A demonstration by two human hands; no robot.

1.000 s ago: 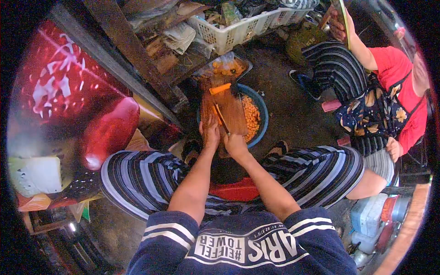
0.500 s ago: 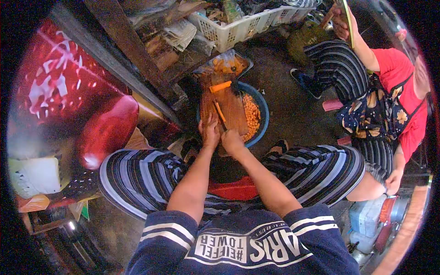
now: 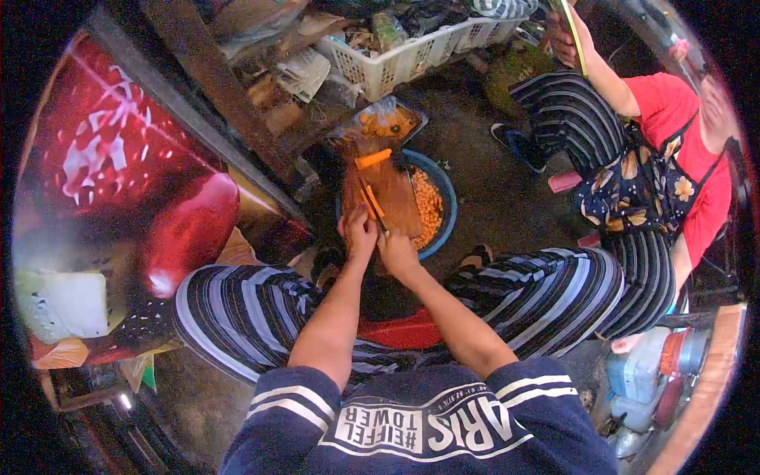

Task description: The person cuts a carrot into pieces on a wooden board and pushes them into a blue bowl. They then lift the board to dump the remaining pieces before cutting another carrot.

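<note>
On a wooden cutting board (image 3: pixel 402 198), laid across a blue basin (image 3: pixel 452 207), lies a narrow carrot stick (image 3: pixel 374 203). My left hand (image 3: pixel 359 235) is closed at the near end of this stick, fingers curled. A knife (image 3: pixel 381 225) is gripped by its handle in my right hand (image 3: pixel 398 252), its thin blade pointing away from me along the stick. Farther up the board rests a thicker carrot piece (image 3: pixel 373 158). Diced carrots (image 3: pixel 428 207) fill the visible right side of the basin. My fingertips and the knife's edge are partly hidden.
Beyond the board stands a tray (image 3: pixel 419 127) with orange pieces and a plastic bag. Behind it is a white slatted crate (image 3: pixel 388 73). A person in a red shirt (image 3: pixel 669 103) sits at right, one hand raised with a long flat object. A red patterned panel (image 3: pixel 119 150) stands left.
The view has shifted slightly. My left hand is more curled, and the knife and carrot stick lie at a slightly different angle. The other person's lower hand has dropped out of sight.
</note>
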